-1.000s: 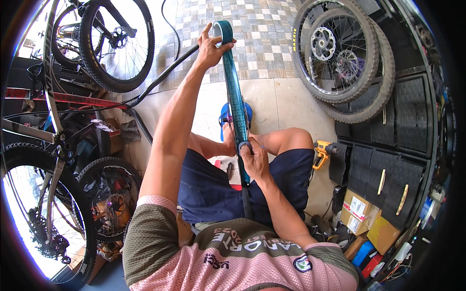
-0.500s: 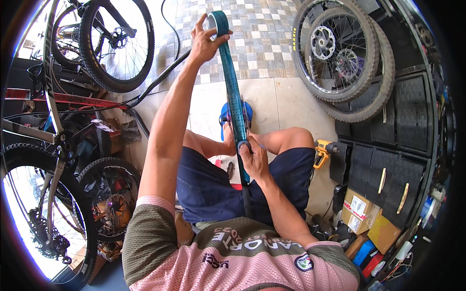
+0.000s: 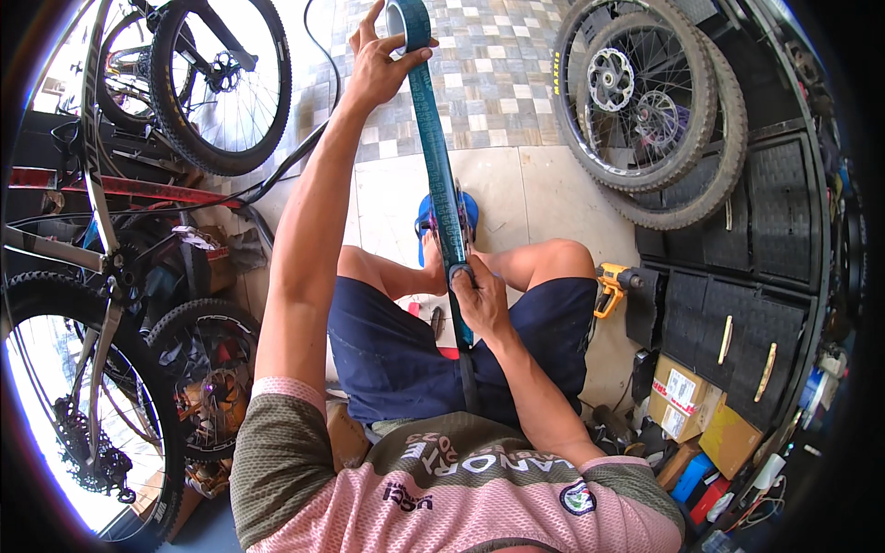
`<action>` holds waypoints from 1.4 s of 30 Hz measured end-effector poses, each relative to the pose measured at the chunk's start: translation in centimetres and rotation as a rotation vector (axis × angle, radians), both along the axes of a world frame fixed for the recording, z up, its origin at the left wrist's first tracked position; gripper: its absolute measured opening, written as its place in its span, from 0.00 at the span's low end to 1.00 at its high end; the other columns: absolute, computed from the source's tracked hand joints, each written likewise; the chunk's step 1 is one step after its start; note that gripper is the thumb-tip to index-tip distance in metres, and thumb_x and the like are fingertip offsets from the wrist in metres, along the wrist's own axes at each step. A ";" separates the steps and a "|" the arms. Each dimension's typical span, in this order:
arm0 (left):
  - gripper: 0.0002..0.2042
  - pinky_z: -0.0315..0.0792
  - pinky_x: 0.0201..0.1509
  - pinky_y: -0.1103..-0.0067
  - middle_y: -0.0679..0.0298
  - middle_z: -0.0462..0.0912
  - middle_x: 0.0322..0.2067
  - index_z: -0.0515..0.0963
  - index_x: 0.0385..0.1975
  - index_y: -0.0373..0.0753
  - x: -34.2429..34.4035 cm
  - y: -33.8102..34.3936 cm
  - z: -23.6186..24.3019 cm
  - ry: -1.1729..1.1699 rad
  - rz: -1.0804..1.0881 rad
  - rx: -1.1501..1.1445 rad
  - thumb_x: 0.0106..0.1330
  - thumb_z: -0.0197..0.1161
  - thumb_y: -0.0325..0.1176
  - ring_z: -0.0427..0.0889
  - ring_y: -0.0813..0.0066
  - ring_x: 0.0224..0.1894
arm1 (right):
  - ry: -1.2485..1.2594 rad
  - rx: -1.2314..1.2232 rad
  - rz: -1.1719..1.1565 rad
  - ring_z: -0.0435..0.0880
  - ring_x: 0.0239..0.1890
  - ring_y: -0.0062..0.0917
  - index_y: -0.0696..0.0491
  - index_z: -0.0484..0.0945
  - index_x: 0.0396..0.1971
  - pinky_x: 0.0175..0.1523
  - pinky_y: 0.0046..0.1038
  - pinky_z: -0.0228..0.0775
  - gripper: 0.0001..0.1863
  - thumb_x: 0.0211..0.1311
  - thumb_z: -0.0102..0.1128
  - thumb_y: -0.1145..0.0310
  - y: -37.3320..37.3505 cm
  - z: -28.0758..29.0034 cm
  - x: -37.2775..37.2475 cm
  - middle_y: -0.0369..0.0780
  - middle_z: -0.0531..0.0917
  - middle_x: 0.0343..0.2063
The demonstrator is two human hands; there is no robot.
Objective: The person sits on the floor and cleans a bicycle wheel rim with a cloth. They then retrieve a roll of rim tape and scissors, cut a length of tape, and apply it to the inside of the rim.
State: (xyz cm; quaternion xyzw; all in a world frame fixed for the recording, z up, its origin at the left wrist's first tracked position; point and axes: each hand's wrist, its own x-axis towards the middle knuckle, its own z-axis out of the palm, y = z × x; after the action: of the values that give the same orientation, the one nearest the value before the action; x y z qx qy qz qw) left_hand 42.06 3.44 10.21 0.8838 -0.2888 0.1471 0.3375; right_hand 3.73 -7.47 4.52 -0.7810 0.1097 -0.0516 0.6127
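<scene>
A roll of teal tape (image 3: 415, 26) sits at the top of the view, with my left hand (image 3: 380, 66) gripping it between thumb and fingers. From it a long printed tape strip (image 3: 431, 138) runs taut toward my lap. My right hand (image 3: 481, 300) grips the strip's lower part between my knees, thumb pressed on it. Under the strip is a narrow thing seen edge-on, perhaps a wheel rim, mostly hidden; its dark lower end (image 3: 469, 387) reaches my shorts. Behind the strip, a blue slipper (image 3: 468, 210) shows on my foot.
Bikes stand at the left, including a front wheel (image 3: 221, 88) and a frame (image 3: 101, 184). Two loose wheels (image 3: 636, 111) lean at the upper right. A yellow heat gun (image 3: 613, 290) lies beside my right knee, near black drawers (image 3: 728, 304) and cardboard boxes (image 3: 687, 396).
My left hand and the tape roll have moved up and slightly left, so the roll now meets the top edge. My right hand has barely shifted.
</scene>
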 end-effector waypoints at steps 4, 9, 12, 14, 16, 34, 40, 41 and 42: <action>0.11 0.55 0.79 0.42 0.55 0.45 0.83 0.92 0.49 0.66 0.7 0.5 -2.1 0.007 0.004 0.035 0.69 0.73 0.51 0.44 0.45 0.80 | 0.033 -0.028 0.046 0.83 0.24 0.49 0.56 0.74 0.35 0.29 0.43 0.71 0.16 0.77 0.55 0.58 -0.1 1.1 0.3 0.50 0.79 0.20; 0.11 0.53 0.79 0.44 0.54 0.45 0.83 0.93 0.48 0.64 0.3 0.1 -3.7 0.072 -0.013 -0.017 0.69 0.74 0.52 0.44 0.45 0.80 | 0.038 -0.036 0.061 0.83 0.24 0.50 0.57 0.75 0.36 0.30 0.43 0.73 0.16 0.78 0.55 0.58 -0.2 0.9 0.4 0.50 0.79 0.21; 0.12 0.53 0.79 0.43 0.54 0.45 0.83 0.92 0.49 0.66 0.4 -0.1 -4.4 0.079 -0.014 -0.002 0.68 0.73 0.53 0.44 0.44 0.80 | 0.013 -0.032 0.058 0.83 0.24 0.49 0.57 0.76 0.37 0.30 0.43 0.73 0.15 0.77 0.54 0.59 -0.1 1.3 0.5 0.50 0.80 0.21; 0.12 0.53 0.79 0.43 0.55 0.45 0.83 0.92 0.49 0.68 0.6 0.0 -4.7 0.070 -0.004 0.021 0.69 0.73 0.55 0.44 0.44 0.80 | 0.032 -0.029 0.064 0.84 0.24 0.49 0.57 0.76 0.37 0.30 0.42 0.73 0.14 0.77 0.54 0.61 -0.1 1.3 0.5 0.50 0.80 0.21; 0.12 0.53 0.79 0.43 0.55 0.45 0.83 0.92 0.49 0.68 0.9 -0.1 -4.6 0.056 0.018 0.049 0.69 0.72 0.55 0.44 0.44 0.80 | 0.037 -0.026 0.068 0.84 0.23 0.48 0.57 0.76 0.37 0.30 0.42 0.72 0.13 0.77 0.54 0.62 -0.1 1.2 0.4 0.50 0.79 0.20; 0.12 0.58 0.76 0.40 0.56 0.46 0.83 0.92 0.48 0.67 0.9 -0.2 -2.4 -0.018 -0.017 -0.079 0.68 0.72 0.55 0.48 0.47 0.80 | 0.030 -0.020 0.066 0.81 0.21 0.42 0.57 0.75 0.36 0.30 0.39 0.71 0.13 0.77 0.54 0.61 -0.1 1.3 0.4 0.47 0.78 0.21; 0.12 0.58 0.77 0.41 0.56 0.46 0.83 0.92 0.49 0.68 0.8 -0.6 -3.9 0.074 -0.035 -0.097 0.69 0.72 0.55 0.50 0.46 0.78 | 0.027 -0.025 0.058 0.83 0.23 0.42 0.57 0.77 0.38 0.31 0.39 0.72 0.14 0.78 0.53 0.60 -0.1 1.4 0.5 0.47 0.79 0.22; 0.12 0.58 0.77 0.42 0.56 0.46 0.83 0.92 0.49 0.68 0.8 -0.6 -4.1 0.095 -0.034 -0.107 0.69 0.72 0.55 0.50 0.46 0.78 | 0.036 -0.027 0.066 0.83 0.23 0.42 0.57 0.77 0.39 0.31 0.39 0.73 0.14 0.77 0.53 0.61 -0.2 1.4 0.5 0.48 0.79 0.22; 0.12 0.59 0.76 0.42 0.56 0.46 0.83 0.92 0.49 0.68 0.8 -0.5 -4.4 0.072 -0.028 -0.080 0.69 0.72 0.55 0.50 0.46 0.78 | 0.044 -0.028 0.073 0.83 0.23 0.42 0.57 0.77 0.39 0.31 0.39 0.73 0.14 0.77 0.53 0.61 -0.2 1.4 0.5 0.48 0.79 0.22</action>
State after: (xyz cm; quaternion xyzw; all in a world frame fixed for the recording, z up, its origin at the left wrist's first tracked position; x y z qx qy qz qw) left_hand 42.90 2.91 5.86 0.8701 -0.2829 0.1217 0.3847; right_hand 4.19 -7.66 5.90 -0.7939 0.0938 -0.0135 0.6007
